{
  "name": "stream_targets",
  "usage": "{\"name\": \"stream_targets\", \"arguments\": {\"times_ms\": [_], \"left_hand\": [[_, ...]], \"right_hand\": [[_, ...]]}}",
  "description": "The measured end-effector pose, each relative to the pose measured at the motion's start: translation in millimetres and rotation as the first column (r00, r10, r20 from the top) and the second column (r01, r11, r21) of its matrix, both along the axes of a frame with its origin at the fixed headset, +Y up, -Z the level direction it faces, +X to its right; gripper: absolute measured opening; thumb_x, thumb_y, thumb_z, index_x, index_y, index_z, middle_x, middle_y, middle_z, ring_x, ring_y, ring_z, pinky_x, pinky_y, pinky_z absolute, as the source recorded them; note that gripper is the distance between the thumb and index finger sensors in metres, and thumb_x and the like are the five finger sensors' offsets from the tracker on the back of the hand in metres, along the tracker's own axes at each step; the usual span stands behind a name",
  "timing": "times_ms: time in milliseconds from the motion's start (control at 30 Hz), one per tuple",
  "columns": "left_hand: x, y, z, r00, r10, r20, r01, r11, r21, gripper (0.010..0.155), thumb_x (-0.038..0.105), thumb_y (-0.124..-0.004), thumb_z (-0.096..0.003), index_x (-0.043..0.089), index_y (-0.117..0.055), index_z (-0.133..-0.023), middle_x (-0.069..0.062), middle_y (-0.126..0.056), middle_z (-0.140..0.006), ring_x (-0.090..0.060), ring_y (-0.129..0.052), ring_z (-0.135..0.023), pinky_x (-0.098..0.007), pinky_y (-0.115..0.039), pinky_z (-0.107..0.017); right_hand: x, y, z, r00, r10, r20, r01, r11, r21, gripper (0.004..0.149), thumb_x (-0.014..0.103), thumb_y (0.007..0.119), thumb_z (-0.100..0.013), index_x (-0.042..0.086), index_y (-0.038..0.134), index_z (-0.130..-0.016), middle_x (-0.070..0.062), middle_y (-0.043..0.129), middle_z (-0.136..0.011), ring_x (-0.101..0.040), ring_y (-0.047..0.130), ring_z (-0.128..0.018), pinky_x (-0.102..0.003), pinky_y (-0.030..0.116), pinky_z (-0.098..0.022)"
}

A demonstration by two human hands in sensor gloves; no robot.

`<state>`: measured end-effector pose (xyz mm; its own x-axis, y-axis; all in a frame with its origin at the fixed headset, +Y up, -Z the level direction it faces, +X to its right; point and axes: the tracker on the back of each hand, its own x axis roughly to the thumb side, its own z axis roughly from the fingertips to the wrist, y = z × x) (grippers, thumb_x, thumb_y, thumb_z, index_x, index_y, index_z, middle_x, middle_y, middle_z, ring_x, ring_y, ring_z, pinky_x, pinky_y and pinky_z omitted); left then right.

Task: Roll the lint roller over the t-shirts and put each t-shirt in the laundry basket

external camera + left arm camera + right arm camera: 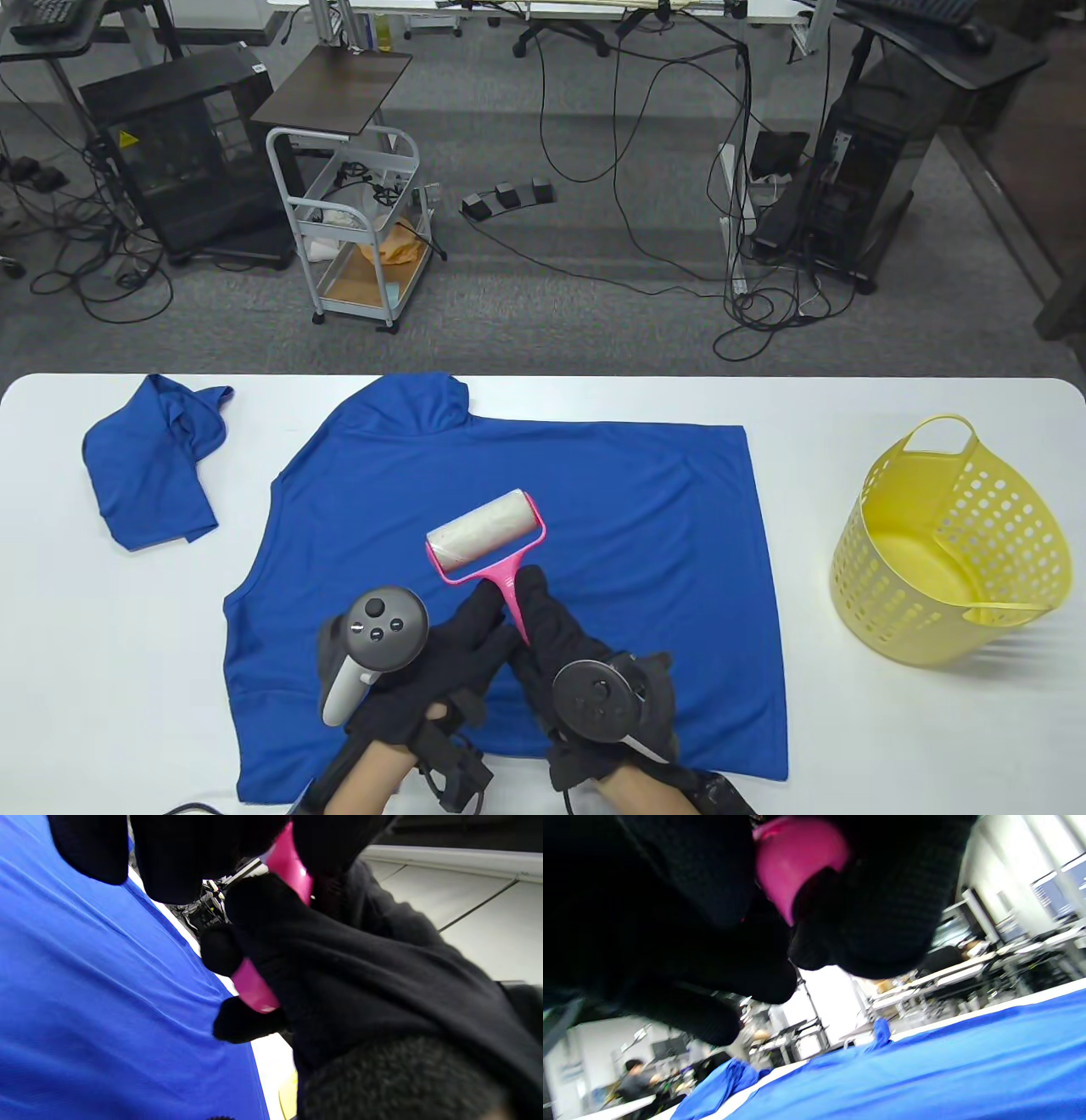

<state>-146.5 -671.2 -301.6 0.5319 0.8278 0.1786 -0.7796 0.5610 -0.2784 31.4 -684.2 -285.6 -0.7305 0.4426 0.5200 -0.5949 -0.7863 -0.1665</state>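
From my remote seat I see an office-like lab or recording room: grey carpet (543, 280) runs behind the white bench (848, 407), and black cables (645, 255) lie all over it between desk legs. I count a dark computer tower (857, 170) under a desk on the right, a black open-frame cabinet (187, 153) on the left, a grey wheeled cart (361, 229) with a dark top, a foot pedal set (507, 197), and office-chair wheels (560, 34) at the far edge. The right wrist view shows rows of desks (967, 976) and a seated person (634, 1079), blurred.
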Motion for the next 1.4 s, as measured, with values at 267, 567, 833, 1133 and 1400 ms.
{"name": "stream_targets", "arguments": {"times_ms": [267,567,833,1133,1400], "left_hand": [[-3,-7,-1,0.998,0.049,-0.048,-0.05,0.998,-0.026,0.07,0.029,-0.078,-0.0511,0.008,-0.04,-0.106,-0.019,-0.057,-0.103,-0.042,-0.082,-0.094,-0.055,-0.081,-0.061],[-55,3,-7,0.93,-0.209,-0.303,0.248,0.964,0.093,0.066,0.035,-0.078,-0.0503,0.011,-0.05,-0.104,-0.013,-0.074,-0.094,-0.023,-0.101,-0.072,-0.044,-0.086,-0.053],[-185,2,-3,0.633,-0.37,-0.68,0.415,0.904,-0.105,0.065,0.034,-0.075,-0.0499,0.013,-0.048,-0.105,-0.012,-0.071,-0.096,-0.024,-0.097,-0.077,-0.044,-0.084,-0.057],[-288,-49,7,0.455,-0.476,-0.753,0.223,0.879,-0.42,0.065,0.031,-0.071,-0.0507,0.012,-0.043,-0.106,-0.015,-0.065,-0.099,-0.03,-0.089,-0.085,-0.049,-0.079,-0.063],[-296,-78,1,0.407,-0.692,-0.597,0.225,0.709,-0.668,0.063,0.039,-0.066,-0.0519,0.02,-0.044,-0.108,-0.009,-0.062,-0.106,-0.036,-0.068,-0.102,-0.056,-0.063,-0.072]], "right_hand": [[20,-15,-11,0.932,-0.201,-0.3,0.157,0.974,-0.165,0.064,0.023,0.077,-0.048,0.021,0.043,-0.102,-0.014,0.069,-0.106,-0.029,0.087,-0.086,-0.039,0.089,-0.054],[55,-26,-19,0.994,-0.016,0.104,0.016,1.0,0.006,0.057,0.034,0.077,-0.05,0.029,0.054,-0.102,-0.007,0.061,-0.112,-0.033,0.067,-0.097,-0.053,0.065,-0.068],[102,-44,-45,0.867,0.245,0.433,-0.163,0.962,-0.218,0.066,0.04,0.073,-0.052,0.028,0.037,-0.106,-0.008,0.024,-0.118,-0.036,0.024,-0.104,-0.06,0.037,-0.073],[123,-52,-52,0.864,0.253,0.436,-0.11,0.939,-0.327,0.07,0.051,0.066,-0.053,0.026,0.031,-0.108,-0.009,0.014,-0.117,-0.036,0.01,-0.102,-0.061,0.026,-0.072],[124,-54,-53,0.866,0.262,0.425,-0.119,0.935,-0.335,0.07,0.051,0.066,-0.053,0.024,0.031,-0.108,-0.009,0.015,-0.117,-0.036,0.011,-0.102,-0.061,0.026,-0.072]]}}
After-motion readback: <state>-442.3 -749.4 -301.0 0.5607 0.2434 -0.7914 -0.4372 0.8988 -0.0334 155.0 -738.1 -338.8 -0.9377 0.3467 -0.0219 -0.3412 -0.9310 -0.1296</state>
